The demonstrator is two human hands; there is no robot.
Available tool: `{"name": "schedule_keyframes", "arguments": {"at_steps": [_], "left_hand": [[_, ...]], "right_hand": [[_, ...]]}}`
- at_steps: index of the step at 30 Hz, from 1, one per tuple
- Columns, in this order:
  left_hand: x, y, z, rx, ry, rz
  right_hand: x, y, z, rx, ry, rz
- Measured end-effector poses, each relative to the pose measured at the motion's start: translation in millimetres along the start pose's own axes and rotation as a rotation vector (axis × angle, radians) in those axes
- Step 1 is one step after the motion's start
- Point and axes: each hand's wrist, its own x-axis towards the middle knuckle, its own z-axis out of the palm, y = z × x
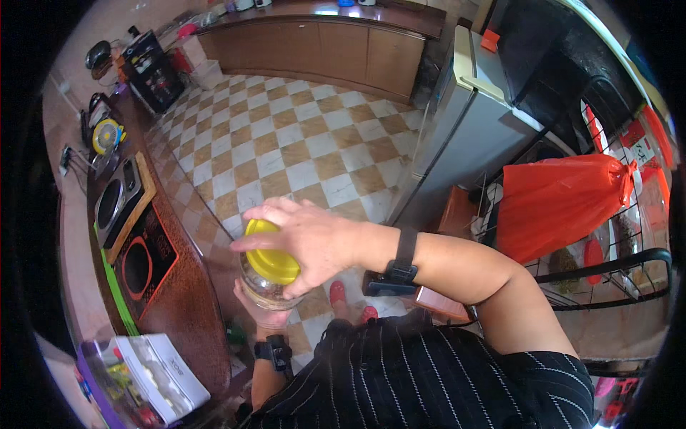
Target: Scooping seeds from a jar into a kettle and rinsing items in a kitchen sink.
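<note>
In front of my body, over the tiled floor, a clear jar [262, 287] with a yellow lid [273, 263] is held between both hands. My left hand [268, 313] supports the jar from below and the side, its fingers partly hidden behind it. My right hand [316, 246] lies over the yellow lid from above, fingers spread across the top and thumb at the near rim. The lid sits on the jar's mouth. Something brownish shows dimly inside the jar, too unclear to name. A black strap with a device is on each wrist.
The counter [198, 300] at left bears an induction cooktop [142, 268], another cooker [118, 198], a small yellow fan [107, 137] and a plastic box [161, 378]. A refrigerator [450, 128] stands at right, near a wire rack [563, 300] and a red plastic bag [557, 204]. Low cabinets [321, 51] line the far side.
</note>
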Motion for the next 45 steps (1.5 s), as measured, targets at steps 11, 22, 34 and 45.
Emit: {"name": "schedule_keyframes", "arguments": {"at_steps": [11,22,34,45], "left_hand": [[89,4,2,-0.13,0.098,-0.169],[174,-7,-14,0.087,0.016,-0.385],[208,-112,-62,0.042,-0.153,-0.953],[226,-207,-132,-0.048,-0.109,-1.079]], "right_hand": [[29,41,18,0.024,0.145,0.698],[26,126,-12,0.088,-0.25,0.617],[-43,139,72,-0.158,-0.379,1.022],[-139,143,134,0.096,-0.094,1.066]]}}
